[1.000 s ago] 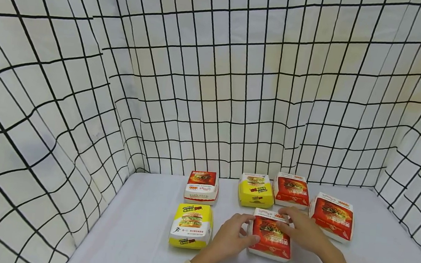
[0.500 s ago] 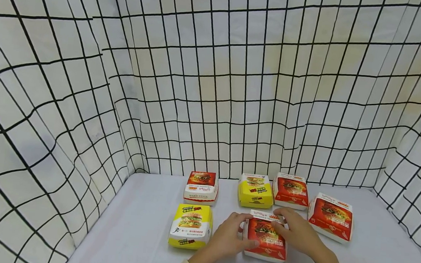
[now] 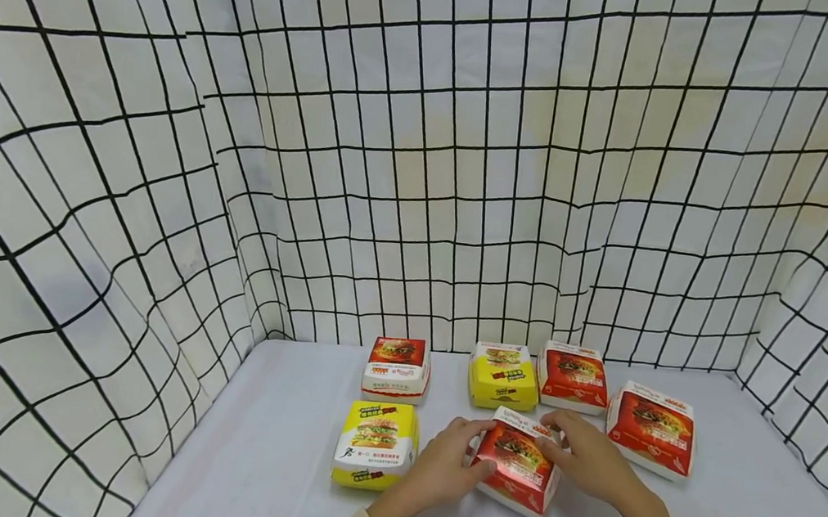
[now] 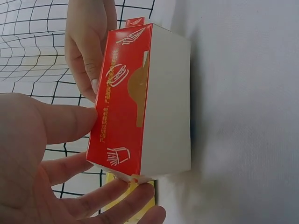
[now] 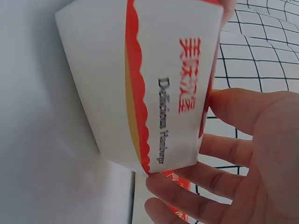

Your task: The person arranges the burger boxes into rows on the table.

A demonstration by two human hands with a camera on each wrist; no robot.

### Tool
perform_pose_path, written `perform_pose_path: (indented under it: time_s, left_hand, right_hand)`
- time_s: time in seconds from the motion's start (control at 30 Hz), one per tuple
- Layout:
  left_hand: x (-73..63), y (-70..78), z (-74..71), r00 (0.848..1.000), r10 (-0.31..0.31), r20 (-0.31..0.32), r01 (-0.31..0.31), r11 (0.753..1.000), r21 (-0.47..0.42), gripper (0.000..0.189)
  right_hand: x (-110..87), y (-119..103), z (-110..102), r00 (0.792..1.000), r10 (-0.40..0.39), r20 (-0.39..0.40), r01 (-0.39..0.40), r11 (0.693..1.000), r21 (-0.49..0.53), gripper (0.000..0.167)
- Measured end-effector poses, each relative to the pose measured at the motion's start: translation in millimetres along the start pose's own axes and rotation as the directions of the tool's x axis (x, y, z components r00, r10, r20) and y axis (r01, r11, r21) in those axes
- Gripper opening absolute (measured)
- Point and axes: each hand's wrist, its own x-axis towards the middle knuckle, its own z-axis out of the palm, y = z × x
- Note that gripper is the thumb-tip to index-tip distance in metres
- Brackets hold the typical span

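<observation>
A red and white burger box (image 3: 517,462) stands between my two hands, turned at an angle, its closed lid printed with a burger. My left hand (image 3: 446,462) holds its left side; in the left wrist view the thumb presses the lid's red front flap (image 4: 119,93) and the fingers curl around a corner. My right hand (image 3: 584,458) grips the right side, its thumb on the lid edge and fingers at the far corner of the white side wall (image 5: 163,93). Whether the box's base touches the table fully cannot be told.
On the white table (image 3: 256,458) are a yellow box (image 3: 375,444) at left, a red box (image 3: 395,368) behind it, another yellow box (image 3: 503,375), and two more red boxes, one at the back (image 3: 574,377) and one at right (image 3: 652,430). Black netting (image 3: 422,169) over white cloth surrounds the table.
The held burger box has shifted slightly left and turned clockwise as I see it from above. Both hands have moved along with it. The other boxes stay where they were.
</observation>
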Motion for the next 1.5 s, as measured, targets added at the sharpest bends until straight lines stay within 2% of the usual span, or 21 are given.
perform_pose_path:
  time_s: [0.27, 0.5, 0.63, 0.87, 1.1, 1.33, 1.5]
  left_hand:
    - [-0.4, -0.3, -1.1, 1.000, -0.022, -0.017, 0.021, 1.000, -0.010, 0.051]
    - [-0.2, 1.8, -0.5, 0.999, -0.035, -0.038, 0.035, 0.999, 0.013, 0.045]
    - [0.6, 2.1, 0.0, 0.997, -0.030, -0.072, 0.034, 0.998, 0.047, 0.043]
    - [2.3, 0.9, 1.3, 0.993, -0.008, -0.120, 0.022, 0.993, 0.114, 0.039]
    - [1.8, 0.2, 2.5, 0.989, -0.011, -0.145, 0.030, 0.992, 0.123, 0.037]
    - [0.6, 3.4, 1.0, 0.981, -0.036, -0.188, 0.054, 0.994, 0.096, 0.043]
    - [-1.9, 11.2, 0.1, 0.983, -0.050, -0.174, 0.076, 0.986, 0.146, 0.051]
  right_hand:
    - [0.6, 2.3, -1.9, 1.000, -0.002, 0.025, 0.001, 1.000, 0.008, 0.041]
    - [-2.2, -0.9, -4.6, 0.998, 0.024, 0.061, -0.028, 0.998, 0.056, 0.033]
    - [-2.9, -0.8, -5.2, 0.996, 0.026, 0.084, -0.030, 0.998, 0.058, 0.029]
    - [-4.7, 1.3, -6.8, 0.993, -0.024, 0.117, 0.016, 0.998, 0.065, 0.026]
    - [-5.0, 4.8, -9.5, 0.986, -0.068, 0.152, 0.053, 0.993, 0.104, 0.027]
    - [0.4, 11.5, -8.8, 0.992, -0.029, 0.123, 0.008, 0.986, 0.167, 0.031]
    - [2.8, 14.6, -1.7, 0.995, -0.059, 0.079, 0.040, 0.973, 0.229, 0.043]
